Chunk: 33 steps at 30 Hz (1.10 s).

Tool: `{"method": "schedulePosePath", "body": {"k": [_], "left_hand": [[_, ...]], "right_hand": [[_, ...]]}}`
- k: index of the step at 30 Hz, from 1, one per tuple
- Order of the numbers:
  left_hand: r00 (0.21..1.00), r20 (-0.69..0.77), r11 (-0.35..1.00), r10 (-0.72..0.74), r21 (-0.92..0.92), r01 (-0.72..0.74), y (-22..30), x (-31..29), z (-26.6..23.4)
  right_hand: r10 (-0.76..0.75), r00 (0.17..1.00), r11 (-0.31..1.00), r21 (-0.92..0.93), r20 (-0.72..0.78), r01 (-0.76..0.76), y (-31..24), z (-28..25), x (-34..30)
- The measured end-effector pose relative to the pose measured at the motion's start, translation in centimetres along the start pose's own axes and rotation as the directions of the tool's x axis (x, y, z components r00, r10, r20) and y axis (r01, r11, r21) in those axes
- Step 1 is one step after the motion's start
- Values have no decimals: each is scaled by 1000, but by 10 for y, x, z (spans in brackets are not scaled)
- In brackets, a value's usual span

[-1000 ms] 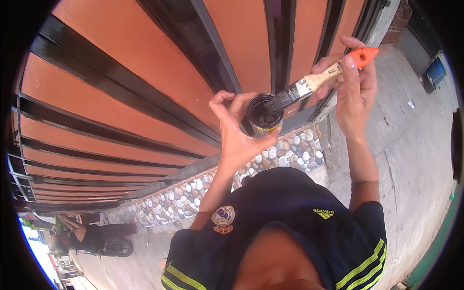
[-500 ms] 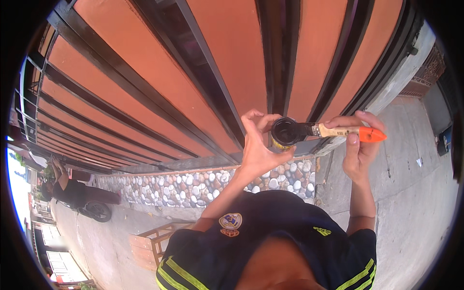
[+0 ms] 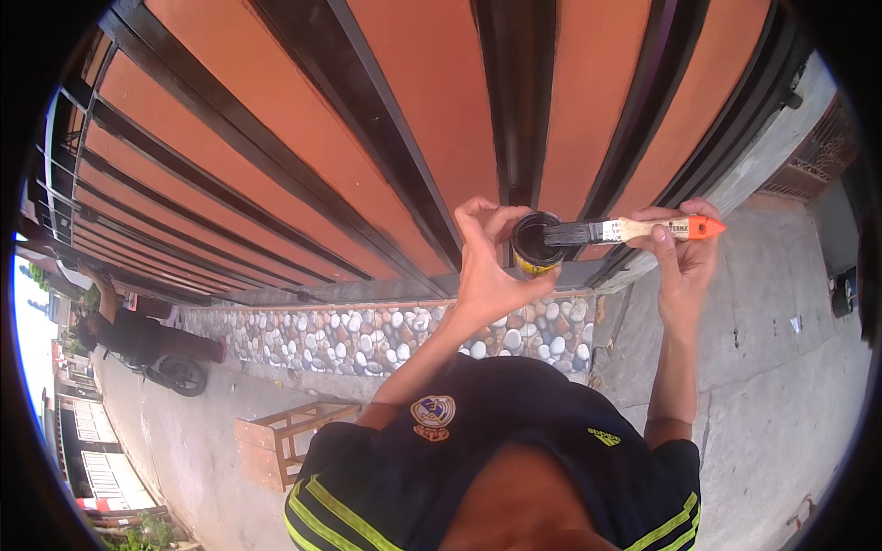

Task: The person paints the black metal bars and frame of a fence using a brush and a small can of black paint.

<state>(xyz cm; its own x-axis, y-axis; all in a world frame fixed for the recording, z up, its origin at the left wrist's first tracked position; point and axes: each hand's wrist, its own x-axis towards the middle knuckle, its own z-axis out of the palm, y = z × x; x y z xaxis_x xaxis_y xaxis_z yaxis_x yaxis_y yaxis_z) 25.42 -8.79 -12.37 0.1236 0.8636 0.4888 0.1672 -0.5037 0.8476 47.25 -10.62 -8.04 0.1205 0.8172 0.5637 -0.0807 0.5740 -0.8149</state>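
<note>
- Paintbrush (image 3: pixel 643 228): lying roughly level, right of centre, its dark bristles reaching over the near-right rim of a tin (image 3: pixel 537 267); whether the tips are touching the contents, I cannot tell.
- Far left: a person in dark clothing (image 3: pixel 142 335) is keeping near a motorcycle (image 3: pixel 180 376), well apart from the work.
- Left foreground: a wooden frame (image 3: pixel 266 455) is standing on the pavement; a pebble-patterned strip (image 3: pixel 367 342) is running below the black bars (image 3: pixel 522 101) and orange panels (image 3: pixel 432 101).
- Centre: the left hand (image 3: pixel 493 280) is curling around the tin, gripping it with its dark mouth showing.
- Right: the right hand (image 3: pixel 682 262) is pinching the brush's handle between thumb and fingers.
- Step in hand, in my judgement: the bristles are being loaded, or wiped of excess, at the rim.
- Next move, as I am judging it: calling for a steady tin and a controlled lift of the bristles, avoiding drips.
</note>
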Motion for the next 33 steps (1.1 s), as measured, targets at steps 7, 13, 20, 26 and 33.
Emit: {"method": "schedulePosePath", "body": {"k": [7,13,20,26,33], "left_hand": [[1000,-26,997,-10,-74,8,-9,7,-3],[999,2,999,39,-16,-39,-10,20,-37],[998,21,995,61,-79,-59,-11,28,-75],[999,1,999,41,-26,-41,-14,33,-102],[999,-47,996,23,-81,-27,-24,34,-80]], "right_hand": [[213,973,872,466,-86,-149,18,-4,24],[-91,954,714,650,-285,262,-30,23,110],[-595,690,576,380,-412,724,-132,50,228],[-748,572,493,296,-336,818,-171,124,292],[-800,547,481,280,-247,830,-193,178,334]]}}
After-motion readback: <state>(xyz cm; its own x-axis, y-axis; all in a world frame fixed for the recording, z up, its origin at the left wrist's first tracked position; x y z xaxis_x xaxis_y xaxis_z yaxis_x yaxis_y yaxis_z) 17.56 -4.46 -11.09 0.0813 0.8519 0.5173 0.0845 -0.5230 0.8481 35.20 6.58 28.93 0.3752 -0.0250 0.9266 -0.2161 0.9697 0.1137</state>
